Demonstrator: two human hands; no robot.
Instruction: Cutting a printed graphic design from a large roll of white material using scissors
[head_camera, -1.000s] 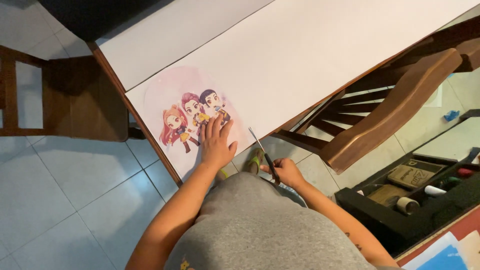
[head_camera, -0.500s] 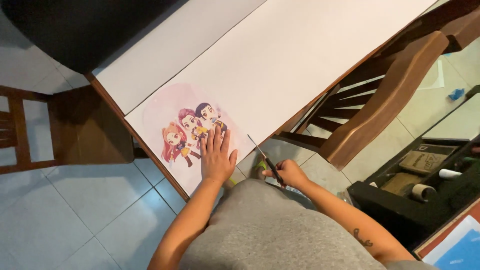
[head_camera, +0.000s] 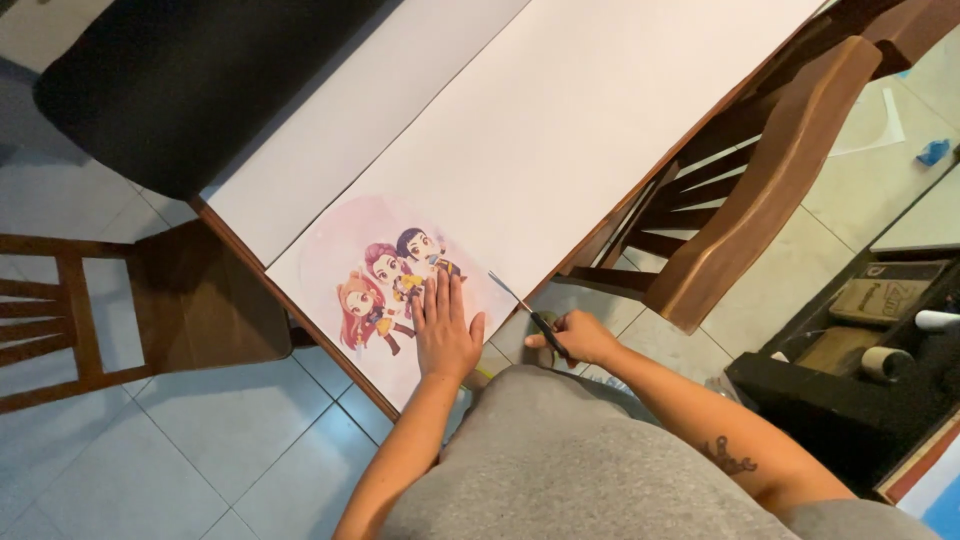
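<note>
on the table edge, left hand (head_camera: 445, 335) lies flat on the cartoon print (head_camera: 375, 275); right hand (head_camera: 582, 336) clamps scissors (head_camera: 528, 309) beside it.

Place: a home room, likely a dining area.
Floor: pale glazed tiles (head_camera: 150, 450).
Furniture: wooden worktop (head_camera: 300, 310) with wooden dining chairs at left (head_camera: 90, 310) and upper right (head_camera: 760, 190).
Clutter: dark storage tray (head_camera: 860, 370) with boxes and tape, right edge.
</note>
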